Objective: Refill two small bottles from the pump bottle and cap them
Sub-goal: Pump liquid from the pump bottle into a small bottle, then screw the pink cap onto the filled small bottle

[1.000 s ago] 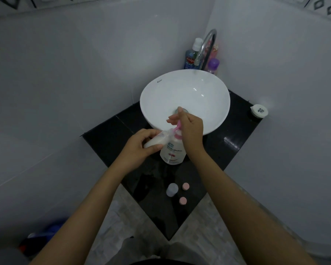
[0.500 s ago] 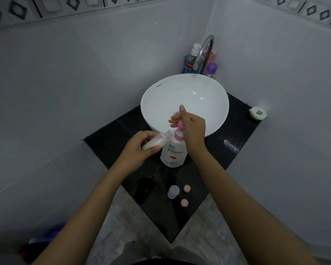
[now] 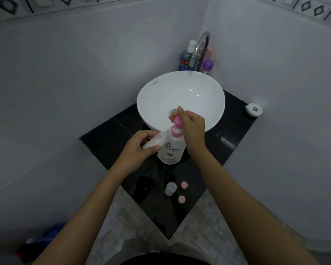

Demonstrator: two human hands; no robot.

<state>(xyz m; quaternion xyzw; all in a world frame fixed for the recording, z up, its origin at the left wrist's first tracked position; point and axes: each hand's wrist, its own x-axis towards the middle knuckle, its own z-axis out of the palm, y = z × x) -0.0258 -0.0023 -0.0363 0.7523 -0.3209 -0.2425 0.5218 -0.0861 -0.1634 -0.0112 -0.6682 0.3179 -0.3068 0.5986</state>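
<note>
The pump bottle (image 3: 171, 150) stood on the black counter (image 3: 107, 138) just before the white basin (image 3: 180, 96). Its pink pump head (image 3: 178, 121) had risen since a second ago, the right hand (image 3: 193, 127) still curled over it. The left hand (image 3: 139, 148) gripped a small bottle (image 3: 155, 142) tilted at the spout. Nearer lay another small bottle (image 3: 170, 188) and two pink caps (image 3: 184, 185).

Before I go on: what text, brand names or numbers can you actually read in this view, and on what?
"Shokubutsu": pump bottle; the smaller print under it is too blurred to read.
"Kassa": basin rim, small and only roughly legible.
"Colg..." and "PLAX": blue bottle behind the basin, partly cut off by the tap.
Dark mark on the white lid: unreadable.
</note>
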